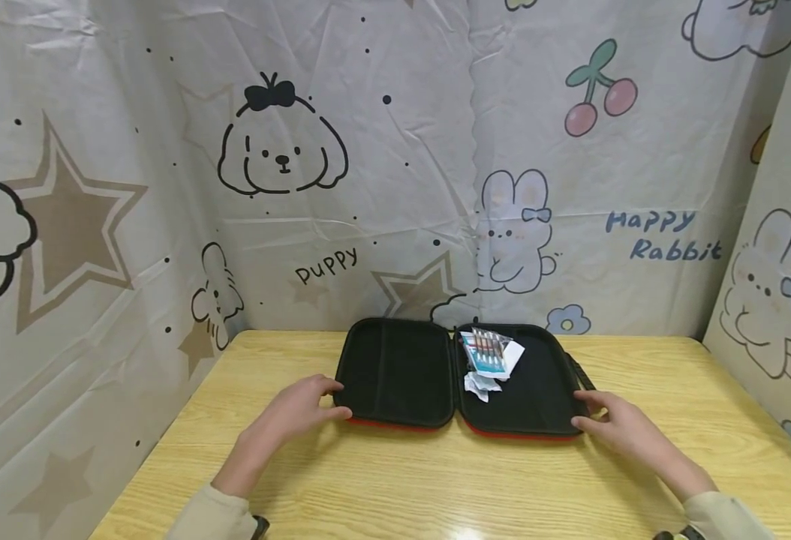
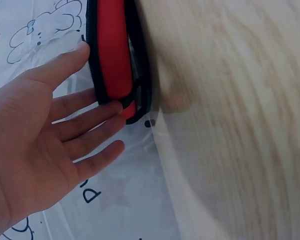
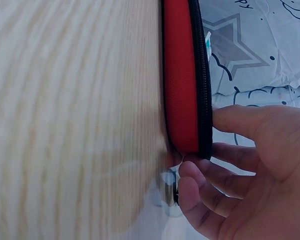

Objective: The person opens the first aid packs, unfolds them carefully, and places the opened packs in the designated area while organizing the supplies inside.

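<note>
A zippered case (image 1: 395, 375), black inside with a red outer shell, lies unfolded on the table. My left hand (image 1: 297, 409) is at its left edge; in the left wrist view the thumb meets the zipper rim and the nearly straight fingers (image 2: 97, 127) touch the red end. At the right edge my right hand (image 1: 621, 427) grips the other half. The right wrist view has its thumb on the zipper rim and its fingertips (image 3: 190, 172) curled at the red shell's (image 3: 181, 75) lower corner. Small packets with a row of thin sticks (image 1: 488, 352) lie in the right half, beside crumpled white wrappers (image 1: 482, 385).
A pale wood table (image 1: 409, 487) runs back to a printed cloth (image 1: 395, 187) that hangs behind and on both sides. A black wrist strap (image 1: 581, 372) sticks out from the case's right side.
</note>
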Demonstrator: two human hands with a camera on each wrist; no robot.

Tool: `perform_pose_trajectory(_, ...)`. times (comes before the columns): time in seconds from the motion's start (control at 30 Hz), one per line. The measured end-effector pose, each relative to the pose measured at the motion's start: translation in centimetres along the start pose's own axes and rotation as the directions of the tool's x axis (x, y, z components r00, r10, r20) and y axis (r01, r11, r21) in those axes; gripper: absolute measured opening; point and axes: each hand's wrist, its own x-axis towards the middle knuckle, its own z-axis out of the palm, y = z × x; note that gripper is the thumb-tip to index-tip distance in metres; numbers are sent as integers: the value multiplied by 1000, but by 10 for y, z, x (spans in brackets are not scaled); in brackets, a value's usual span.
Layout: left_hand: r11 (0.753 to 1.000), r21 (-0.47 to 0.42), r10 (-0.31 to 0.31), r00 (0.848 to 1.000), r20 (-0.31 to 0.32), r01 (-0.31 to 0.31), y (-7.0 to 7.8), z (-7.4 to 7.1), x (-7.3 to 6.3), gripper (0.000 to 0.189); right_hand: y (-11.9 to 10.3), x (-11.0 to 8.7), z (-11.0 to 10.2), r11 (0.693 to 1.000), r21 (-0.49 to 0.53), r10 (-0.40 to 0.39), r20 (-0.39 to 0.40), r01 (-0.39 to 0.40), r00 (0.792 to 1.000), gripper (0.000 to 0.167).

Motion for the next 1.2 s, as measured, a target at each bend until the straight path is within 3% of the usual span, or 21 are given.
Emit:
perform_pose_trajectory(0.47,996,-67,-50,993,108,58,2,4,0,43,6,2,-8,999,30,12,45,-13,999,56)
perform_pose_trajectory(0.77,995,7,-95,991,99,95,8,3,1,44,9,1,-10,997,65,27,65,-31,998,59)
perform_pose_trajectory(0.97,992,96,-86,994,71,79,12,2,1,44,10,-1,-11,995,90,38,60,-43,997,61)
perform_pose_trajectory(1.2,995,93,-33,997,72,26,17,-2,5,49,10,-2,-11,996,84,33,55,-38,998,61)
